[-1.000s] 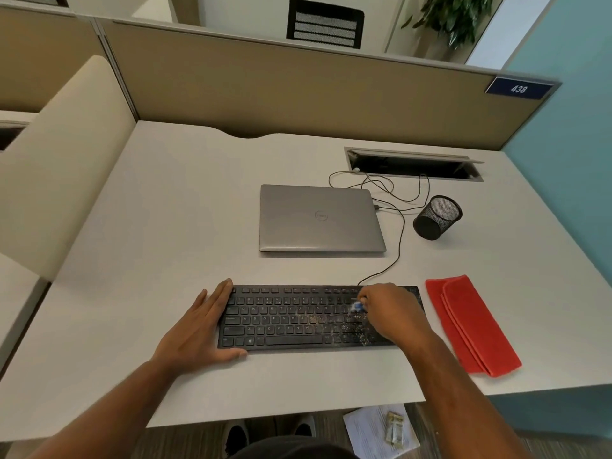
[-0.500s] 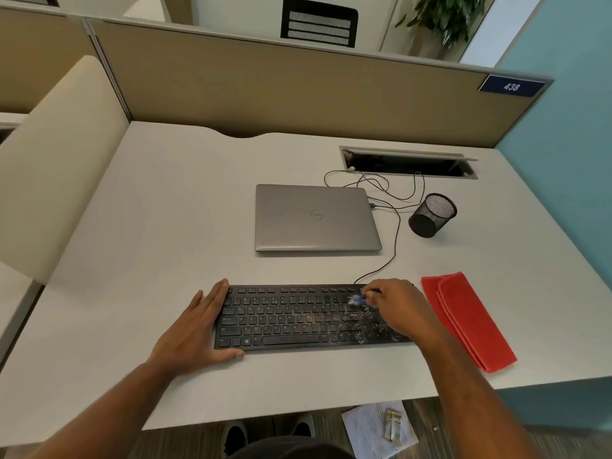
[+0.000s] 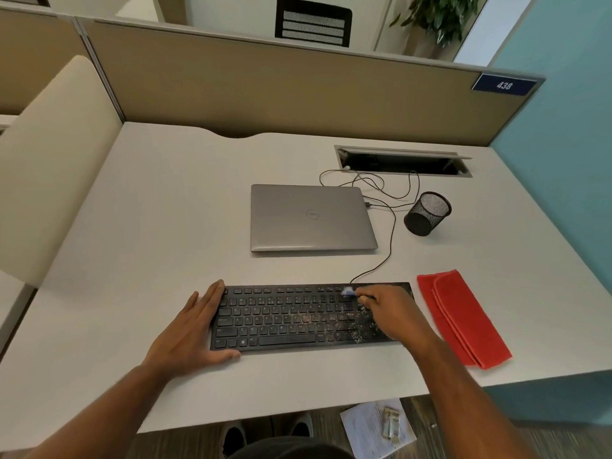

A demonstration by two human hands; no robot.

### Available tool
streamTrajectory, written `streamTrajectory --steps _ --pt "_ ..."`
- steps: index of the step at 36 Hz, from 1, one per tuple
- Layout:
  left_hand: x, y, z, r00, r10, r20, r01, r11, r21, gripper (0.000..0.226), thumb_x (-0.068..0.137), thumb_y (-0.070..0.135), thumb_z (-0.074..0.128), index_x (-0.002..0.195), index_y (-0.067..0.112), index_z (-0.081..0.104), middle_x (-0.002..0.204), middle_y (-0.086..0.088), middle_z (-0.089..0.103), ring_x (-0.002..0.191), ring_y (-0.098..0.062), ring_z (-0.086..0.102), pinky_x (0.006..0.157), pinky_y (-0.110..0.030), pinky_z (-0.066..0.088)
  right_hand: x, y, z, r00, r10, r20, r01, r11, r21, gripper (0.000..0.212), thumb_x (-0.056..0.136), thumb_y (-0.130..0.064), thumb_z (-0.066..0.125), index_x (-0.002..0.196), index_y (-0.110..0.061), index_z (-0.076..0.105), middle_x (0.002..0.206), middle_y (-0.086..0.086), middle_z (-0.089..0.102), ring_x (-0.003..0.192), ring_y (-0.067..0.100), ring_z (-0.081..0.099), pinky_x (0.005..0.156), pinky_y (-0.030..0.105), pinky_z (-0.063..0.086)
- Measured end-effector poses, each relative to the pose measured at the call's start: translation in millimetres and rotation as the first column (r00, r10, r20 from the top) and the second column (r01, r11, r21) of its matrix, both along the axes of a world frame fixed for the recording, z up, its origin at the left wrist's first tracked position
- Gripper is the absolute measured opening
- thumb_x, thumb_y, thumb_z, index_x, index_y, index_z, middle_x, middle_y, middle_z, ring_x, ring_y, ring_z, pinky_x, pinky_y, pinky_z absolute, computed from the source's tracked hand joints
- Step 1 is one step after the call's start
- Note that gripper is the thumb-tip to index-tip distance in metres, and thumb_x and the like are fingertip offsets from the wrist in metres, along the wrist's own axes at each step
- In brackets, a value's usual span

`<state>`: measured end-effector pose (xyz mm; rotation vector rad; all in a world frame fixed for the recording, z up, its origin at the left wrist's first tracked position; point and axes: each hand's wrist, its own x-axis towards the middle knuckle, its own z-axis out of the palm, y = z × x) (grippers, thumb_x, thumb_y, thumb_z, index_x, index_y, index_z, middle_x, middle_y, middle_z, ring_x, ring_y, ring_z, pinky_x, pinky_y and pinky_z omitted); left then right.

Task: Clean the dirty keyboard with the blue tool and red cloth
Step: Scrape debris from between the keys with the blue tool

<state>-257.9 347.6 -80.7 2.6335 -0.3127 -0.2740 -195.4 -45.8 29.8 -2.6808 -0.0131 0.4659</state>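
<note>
A black keyboard [image 3: 291, 318] lies near the desk's front edge, with pale crumbs scattered over its right half. My right hand [image 3: 392, 314] grips the small blue tool [image 3: 347, 291], whose pale brush tip touches the keyboard's top row at the right. Most of the tool is hidden by my fingers. My left hand [image 3: 192, 329] lies flat on the desk, fingers straight against the keyboard's left end, thumb along its front edge. The folded red cloth [image 3: 462, 318] lies on the desk just right of the keyboard, untouched.
A shut grey laptop [image 3: 311, 217] sits behind the keyboard. A black mesh cup [image 3: 427, 213] stands at its right, with thin cables [image 3: 387, 190] running to a cable slot [image 3: 404, 160]. Partition walls close the back and left. Paper [image 3: 377, 429] lies on the floor.
My right hand has swept the blue tool from the middle rows up to the keyboard's top row. My left hand has stayed put.
</note>
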Motion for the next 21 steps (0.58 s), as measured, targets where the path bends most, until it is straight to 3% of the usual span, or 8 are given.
streamTrajectory --steps 3,5,9,12,14,17,21 --pt "0.4 0.1 -0.1 1.0 -0.008 0.005 0.008 1.0 0.006 0.139 0.07 0.095 0.057 0.161 0.026 -0.021 0.171 0.012 -0.014 0.159 -0.008 -0.002 0.129 -0.032 -0.005 -3.9 -4.9 -3.6 0.998 -0.009 -0.063 0.01 1.0 0.005 0.026 0.103 -0.025 0.052 0.119 -0.032 0.072 0.099 -0.007 0.073 0.082 0.011 0.066 0.08 0.037 0.057" --pt "0.2 -0.1 -0.3 1.0 -0.006 0.004 0.006 1.0 0.008 0.138 0.07 0.095 0.057 0.161 0.026 -0.021 0.171 0.012 -0.014 0.158 -0.008 -0.003 0.128 -0.031 -0.006 -2.4 -7.7 -0.7 0.996 0.011 -0.093 -0.011 1.0 -0.002 0.023 0.103 -0.024 0.052 0.109 -0.03 0.074 0.092 -0.008 0.073 0.082 0.012 0.067 0.081 0.041 0.057" --pt "0.0 0.3 -0.9 1.0 0.0 -0.003 0.0 1.0 0.005 0.138 0.07 0.095 0.058 0.161 0.028 -0.022 0.172 0.012 -0.013 0.159 -0.01 -0.002 0.129 -0.033 -0.004 -0.6 -10.4 1.3 0.999 -0.035 -0.014 0.036 0.998 0.058 0.024 0.102 -0.027 0.053 0.114 -0.032 0.073 0.102 -0.012 0.073 0.09 0.005 0.064 0.085 0.031 0.054" --pt "-0.1 0.4 -1.8 1.0 0.007 -0.007 -0.007 1.0 0.003 0.138 0.07 0.094 0.058 0.161 0.029 -0.022 0.171 0.013 -0.013 0.159 -0.011 -0.003 0.129 -0.031 -0.006 -4.7 -11.5 -5.4 0.999 -0.026 0.019 0.025 0.999 0.027 0.025 0.103 -0.028 0.053 0.118 -0.035 0.072 0.095 -0.013 0.07 0.074 0.0 0.056 0.064 0.021 0.041" --pt "-0.3 0.5 -1.4 1.0 0.01 -0.005 -0.009 1.0 0.007 0.138 0.07 0.095 0.058 0.161 0.028 -0.021 0.171 0.013 -0.013 0.159 -0.011 -0.003 0.129 -0.032 -0.006 -6.2 -10.4 -7.4 1.0 0.011 -0.018 -0.012 1.0 -0.023 0.025 0.103 -0.026 0.051 0.109 -0.034 0.073 0.089 -0.012 0.069 0.069 0.003 0.056 0.059 0.023 0.04" --pt "-1.0 -0.1 -1.1 1.0 0.013 -0.003 -0.013 1.0 0.012 0.137 0.07 0.095 0.056 0.161 0.028 -0.021 0.171 0.013 -0.014 0.158 -0.01 -0.006 0.128 -0.028 -0.01 -4.8 -3.6 -1.1 0.998 0.05 -0.042 -0.05 0.999 -0.02 0.024 0.103 -0.026 0.05 0.098 -0.031 0.072 0.091 -0.009 0.071 0.081 0.008 0.063 0.077 0.031 0.054" --pt "-1.5 -1.7 1.6 1.0 0.025 -0.002 -0.025 1.0 0.006 0.138 0.069 0.096 0.056 0.161 0.029 -0.022 0.171 0.013 -0.013 0.157 -0.012 -0.007 0.126 -0.026 -0.011 -6.9 16.4 7.3 0.997 0.055 0.049 -0.059 0.994 0.087 0.026 0.104 -0.029 0.052 0.123 -0.031 0.069 0.112 -0.007 0.072 0.096 0.009 0.063 0.09 0.029 0.051"
